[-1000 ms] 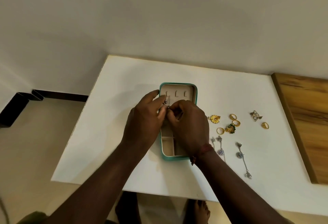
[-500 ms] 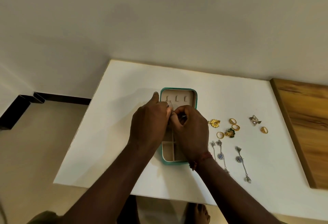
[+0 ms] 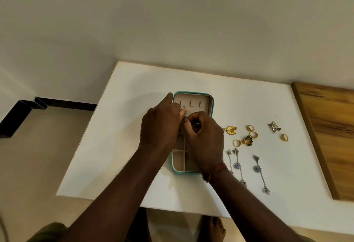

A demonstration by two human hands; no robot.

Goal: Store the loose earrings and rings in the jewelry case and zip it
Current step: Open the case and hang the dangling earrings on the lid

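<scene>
- While your left hand pinches the thin silver chain earring above the open teal fabric jewelry case, expect it to be light, limp and snag-prone.
- Your right hand pinches its lower end; grip the stud, not the chain.
- Small gold rings and long silver drop earrings lie loose on the white table.

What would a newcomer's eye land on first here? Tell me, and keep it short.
The left hand and right hand meet at the centre over the open teal jewelry case, together pinching a small silver earring above its far half. To the right on the white table lie scattered gold rings and earrings. Nearer the person lie long silver drop earrings.
</scene>
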